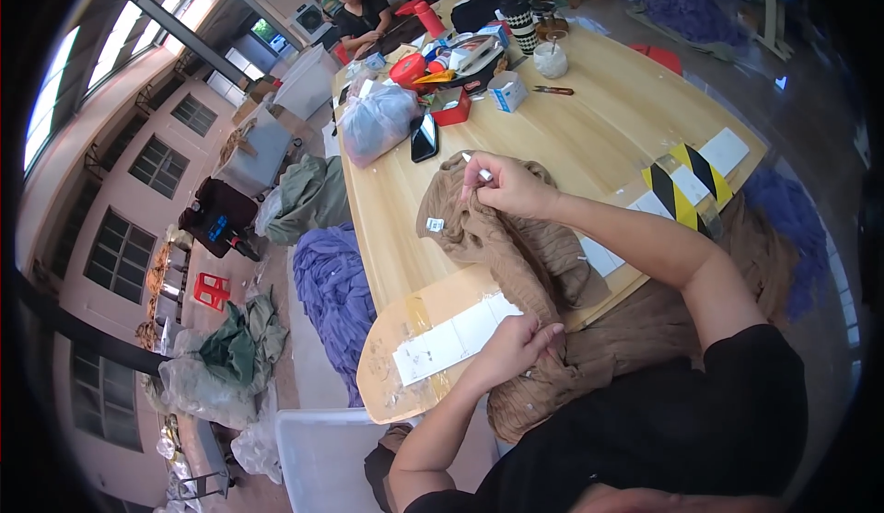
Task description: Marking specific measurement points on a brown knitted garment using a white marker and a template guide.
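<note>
One brown garment (520,278) is draped over the near edge of the bench (599,135) — far end pinched by the right hand (516,186), fingers nearly closed with a small white tool (484,176) also held; lower part gripped by the left hand (511,347), fingers curled in.

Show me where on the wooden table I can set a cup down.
Widest: the wooden table between the small tool, the brown garment and the striped tape. Narrower: the strip left of the garment, below the phone. Crowded: the far end, around the plastic bag and red tin, and where the left hand and right hand touch the garment.
</note>
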`<state>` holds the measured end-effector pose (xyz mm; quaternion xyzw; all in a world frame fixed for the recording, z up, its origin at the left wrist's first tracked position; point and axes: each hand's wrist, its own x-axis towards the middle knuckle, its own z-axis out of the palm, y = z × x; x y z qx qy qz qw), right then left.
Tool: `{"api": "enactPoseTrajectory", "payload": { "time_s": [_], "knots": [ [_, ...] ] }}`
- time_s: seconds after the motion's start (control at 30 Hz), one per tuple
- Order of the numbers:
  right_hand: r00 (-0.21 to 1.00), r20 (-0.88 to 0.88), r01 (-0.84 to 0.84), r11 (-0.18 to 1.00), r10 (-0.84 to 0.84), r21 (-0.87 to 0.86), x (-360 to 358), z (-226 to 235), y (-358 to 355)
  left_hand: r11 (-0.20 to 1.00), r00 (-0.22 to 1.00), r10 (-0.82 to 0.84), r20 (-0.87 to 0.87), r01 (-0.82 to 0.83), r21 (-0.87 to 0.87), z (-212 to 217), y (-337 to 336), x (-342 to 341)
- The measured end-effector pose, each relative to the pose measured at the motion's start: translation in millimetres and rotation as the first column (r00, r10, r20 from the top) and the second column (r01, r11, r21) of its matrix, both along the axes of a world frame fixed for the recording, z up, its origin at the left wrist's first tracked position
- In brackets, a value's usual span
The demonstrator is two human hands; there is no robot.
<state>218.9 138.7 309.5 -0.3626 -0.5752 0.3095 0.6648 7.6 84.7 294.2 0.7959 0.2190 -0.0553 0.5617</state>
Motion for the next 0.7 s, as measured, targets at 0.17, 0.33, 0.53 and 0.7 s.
{"api": "enactPoseTrajectory", "payload": {
  "time_s": [0.17,0.33,0.53,0.7],
  "knots": [
    [0.98,0.19,-0.034,0.986,0.065,-0.163,-18.6,24.2,-48.4,0.676,0.682,0.67,0.293,-0.398,-0.62,33.0,57.7,9.5],
    [0.688,0.486,0.487,0.839,-0.539,0.241,-38.3,10.1,-57.3,0.629,0.694,0.667,0.272,-0.33,-0.704,41.9,47.5,46.2],
    [0.519,0.415,0.765,0.623,-0.748,0.166,72.2,0.8,-42.1,0.579,0.298,0.815,0.498,-0.375,-0.724,123.5,202.1,30.5],
    [0.342,0.377,0.798,0.478,-0.861,0.367,140.2,66.3,-80.5,0.708,0.089,0.65,0.755,-0.43,-0.56,187.9,239.7,-42.4]
  ]
}}
